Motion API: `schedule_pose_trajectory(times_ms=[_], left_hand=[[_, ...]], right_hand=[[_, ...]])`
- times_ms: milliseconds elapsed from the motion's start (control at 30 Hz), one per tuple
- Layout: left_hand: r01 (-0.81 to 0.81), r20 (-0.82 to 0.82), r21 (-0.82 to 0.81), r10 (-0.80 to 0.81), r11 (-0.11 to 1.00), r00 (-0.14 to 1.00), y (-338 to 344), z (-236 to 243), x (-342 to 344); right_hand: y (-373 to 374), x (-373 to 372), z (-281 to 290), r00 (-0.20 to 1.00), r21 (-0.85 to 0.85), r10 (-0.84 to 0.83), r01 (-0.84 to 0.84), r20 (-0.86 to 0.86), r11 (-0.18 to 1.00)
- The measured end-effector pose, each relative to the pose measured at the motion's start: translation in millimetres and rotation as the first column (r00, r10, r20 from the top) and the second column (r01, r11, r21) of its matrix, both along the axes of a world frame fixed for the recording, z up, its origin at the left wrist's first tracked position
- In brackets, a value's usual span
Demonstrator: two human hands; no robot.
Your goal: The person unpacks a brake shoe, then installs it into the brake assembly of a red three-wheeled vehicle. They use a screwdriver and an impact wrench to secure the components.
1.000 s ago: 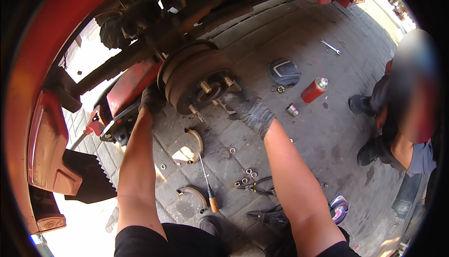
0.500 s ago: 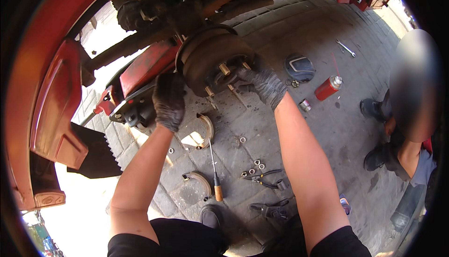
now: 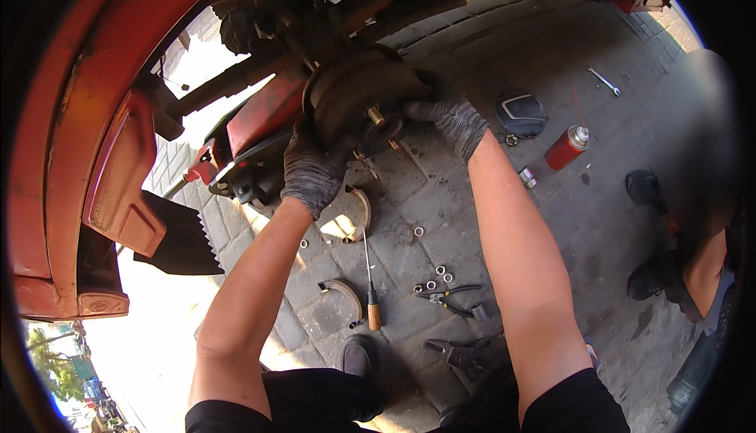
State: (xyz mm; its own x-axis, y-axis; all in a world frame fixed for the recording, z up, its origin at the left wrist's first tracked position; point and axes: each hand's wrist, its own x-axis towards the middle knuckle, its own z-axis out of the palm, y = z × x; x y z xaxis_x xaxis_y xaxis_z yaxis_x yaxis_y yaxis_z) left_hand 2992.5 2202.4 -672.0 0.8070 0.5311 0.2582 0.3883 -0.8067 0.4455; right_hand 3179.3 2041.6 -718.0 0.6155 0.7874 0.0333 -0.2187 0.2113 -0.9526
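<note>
A rusty, dark brake drum (image 3: 335, 90) sits at the axle end under the red vehicle, its wheel studs (image 3: 376, 116) pointing toward me. My left hand (image 3: 313, 171), in a grey-black knit glove, grips the drum's lower left edge; shadow hides some of its fingertips. On the opposite side my right hand (image 3: 457, 124), gloved likewise, holds the drum's right rim with its fingers bent against it. Below, two curved brake shoes (image 3: 365, 203) lie on the paving, one nearer to me. Beside them rests a wooden-handled screwdriver (image 3: 373, 315).
Pliers (image 3: 447, 297), several nuts (image 3: 441, 271) and a socket (image 3: 528, 178) lie on the ground. A red spray can (image 3: 566, 148), black cap (image 3: 521, 114) and wrench (image 3: 604, 80) are farther right. A red jack (image 3: 264, 110) stands left; a person (image 3: 701, 260) crouches right.
My left hand has moved right and lower along the drum's edge. My right hand has shifted slightly up, its fingers now against the rim. The whole view has shifted a little.
</note>
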Motion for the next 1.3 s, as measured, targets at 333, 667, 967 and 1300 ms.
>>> schedule_pose_trajectory(times_ms=[333,667,967,1300], left_hand=[[0.078,-0.005,-0.116,-0.079,0.99,0.997,-49,-10,-20],[0.234,-0.331,-0.028,-0.23,0.972,0.915,-104,-10,-42],[0.578,-0.139,0.529,-0.608,0.622,0.782,-108,36,-59],[0.496,-0.267,-0.121,-0.509,0.86,0.818,-115,54,-86]], right_hand=[[-41,-6,-16,0.987,-0.034,0.034,-0.029,0.155,0.999],[-109,-54,-77,0.902,0.221,0.137,-0.047,-0.41,0.974],[-129,-59,-33,0.896,0.482,0.267,-0.069,-0.356,0.873],[-146,-124,7,0.966,-0.548,-0.031,0.172,0.257,0.819]])
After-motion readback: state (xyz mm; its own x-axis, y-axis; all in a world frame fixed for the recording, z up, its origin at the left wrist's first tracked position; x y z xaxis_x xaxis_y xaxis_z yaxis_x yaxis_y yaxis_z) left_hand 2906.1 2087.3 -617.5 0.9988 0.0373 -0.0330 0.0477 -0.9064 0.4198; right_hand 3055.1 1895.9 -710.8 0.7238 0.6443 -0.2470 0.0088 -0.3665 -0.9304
